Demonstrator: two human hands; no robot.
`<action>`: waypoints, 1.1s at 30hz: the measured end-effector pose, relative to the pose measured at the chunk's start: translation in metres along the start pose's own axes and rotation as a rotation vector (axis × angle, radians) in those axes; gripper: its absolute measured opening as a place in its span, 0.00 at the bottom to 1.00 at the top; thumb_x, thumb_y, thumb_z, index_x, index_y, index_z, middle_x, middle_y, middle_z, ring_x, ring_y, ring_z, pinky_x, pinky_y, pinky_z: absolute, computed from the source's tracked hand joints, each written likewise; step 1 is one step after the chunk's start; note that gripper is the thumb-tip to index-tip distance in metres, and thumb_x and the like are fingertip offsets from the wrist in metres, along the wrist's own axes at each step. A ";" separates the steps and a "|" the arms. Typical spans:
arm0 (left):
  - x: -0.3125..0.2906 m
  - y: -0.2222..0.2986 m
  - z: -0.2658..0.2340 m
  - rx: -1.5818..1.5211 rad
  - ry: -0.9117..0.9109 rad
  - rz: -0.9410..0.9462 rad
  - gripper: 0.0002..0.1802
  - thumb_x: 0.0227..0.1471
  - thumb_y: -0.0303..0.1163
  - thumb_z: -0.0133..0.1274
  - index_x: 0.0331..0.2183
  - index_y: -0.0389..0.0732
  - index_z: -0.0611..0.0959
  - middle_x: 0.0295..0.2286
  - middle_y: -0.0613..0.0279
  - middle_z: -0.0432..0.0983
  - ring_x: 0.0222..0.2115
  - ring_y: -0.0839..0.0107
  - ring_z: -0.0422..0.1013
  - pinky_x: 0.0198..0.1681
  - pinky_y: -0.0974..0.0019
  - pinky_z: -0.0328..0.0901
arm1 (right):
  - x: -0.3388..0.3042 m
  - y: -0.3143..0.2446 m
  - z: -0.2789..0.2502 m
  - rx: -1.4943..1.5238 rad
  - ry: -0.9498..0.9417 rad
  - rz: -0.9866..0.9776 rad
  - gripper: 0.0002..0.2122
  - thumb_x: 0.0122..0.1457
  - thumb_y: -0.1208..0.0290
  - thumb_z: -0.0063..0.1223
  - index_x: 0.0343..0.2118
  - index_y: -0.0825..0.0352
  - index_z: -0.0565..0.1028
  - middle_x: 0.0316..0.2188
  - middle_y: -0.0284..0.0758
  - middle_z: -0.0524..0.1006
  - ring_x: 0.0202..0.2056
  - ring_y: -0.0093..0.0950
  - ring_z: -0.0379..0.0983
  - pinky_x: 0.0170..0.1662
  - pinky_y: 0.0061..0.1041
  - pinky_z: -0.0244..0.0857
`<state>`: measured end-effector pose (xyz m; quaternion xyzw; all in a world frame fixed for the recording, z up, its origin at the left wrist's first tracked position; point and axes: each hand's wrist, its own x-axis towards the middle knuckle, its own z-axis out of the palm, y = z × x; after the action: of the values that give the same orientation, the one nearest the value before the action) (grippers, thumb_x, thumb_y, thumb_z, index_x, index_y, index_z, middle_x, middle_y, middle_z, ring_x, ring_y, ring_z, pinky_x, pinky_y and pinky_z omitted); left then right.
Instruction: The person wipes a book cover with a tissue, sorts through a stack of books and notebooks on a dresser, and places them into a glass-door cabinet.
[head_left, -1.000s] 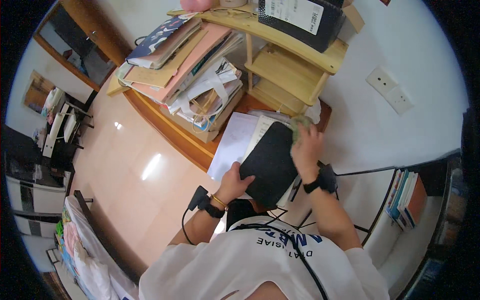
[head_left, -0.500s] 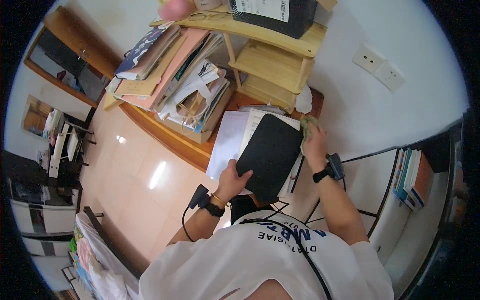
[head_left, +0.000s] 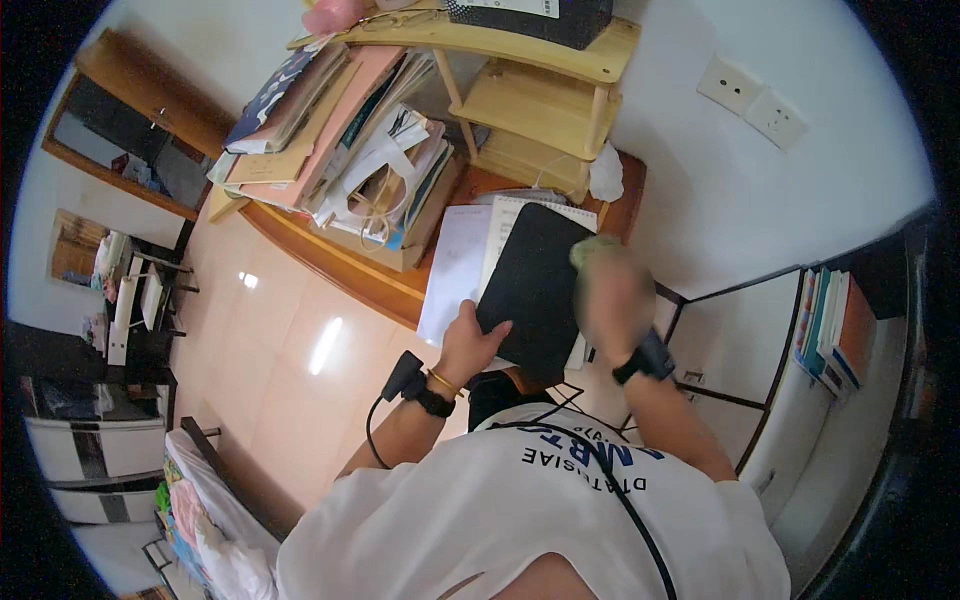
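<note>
A flat black rectangular thing (head_left: 535,285) with rounded corners, perhaps a case or a cover, lies tilted over papers on the desk. My left hand (head_left: 470,340) grips its lower left edge, thumb on top and the other fingers out of sight beneath. At its right edge is my right hand (head_left: 615,300), smeared and closed round a crumpled green cloth (head_left: 593,250). Under the black thing show a spiral notebook (head_left: 500,225) and white sheets of paper (head_left: 455,260). Both wrists carry black straps with small devices.
A tall pile of folders and papers (head_left: 320,140) stands on the desk (head_left: 390,290) to the left. Behind are a wooden shelf (head_left: 530,115) and a crumpled white tissue (head_left: 606,175). Books (head_left: 835,320) stand in a white cabinet at right. A black cable runs down my shirt.
My right hand, with the green cloth, has moved down and in along the black thing's right edge. The left hand keeps its grip. The whole view has shifted slightly.
</note>
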<state>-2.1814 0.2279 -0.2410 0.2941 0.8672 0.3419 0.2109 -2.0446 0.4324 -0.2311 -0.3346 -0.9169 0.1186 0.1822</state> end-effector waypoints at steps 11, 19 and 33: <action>0.075 0.061 -0.007 0.118 0.161 0.362 0.46 0.29 0.53 0.71 0.42 0.27 0.72 0.34 0.40 0.74 0.35 0.45 0.72 0.39 0.53 0.68 | 0.007 0.055 -0.021 0.502 0.245 0.229 0.15 0.56 0.76 0.50 0.48 0.67 0.74 0.42 0.48 0.75 0.46 0.45 0.70 0.50 0.37 0.63; 0.089 0.059 -0.002 -0.394 -0.109 -0.022 0.27 0.43 0.42 0.65 0.40 0.34 0.76 0.35 0.51 0.78 0.36 0.58 0.76 0.38 0.61 0.71 | -0.019 0.043 -0.027 0.530 0.257 0.342 0.14 0.58 0.73 0.50 0.48 0.68 0.74 0.43 0.47 0.75 0.46 0.44 0.70 0.51 0.36 0.62; 0.003 0.032 0.038 -1.217 0.007 -0.264 0.16 0.60 0.27 0.45 0.50 0.38 0.71 0.45 0.58 0.72 0.41 0.65 0.73 0.38 0.64 0.74 | -0.020 -0.062 -0.015 0.413 -0.042 -0.357 0.21 0.45 0.78 0.52 0.45 0.61 0.76 0.47 0.38 0.73 0.37 0.39 0.67 0.43 0.34 0.65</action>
<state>-2.1505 0.2666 -0.2444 0.0103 0.5466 0.7470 0.3784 -2.0589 0.3744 -0.2016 -0.1209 -0.9214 0.2760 0.2454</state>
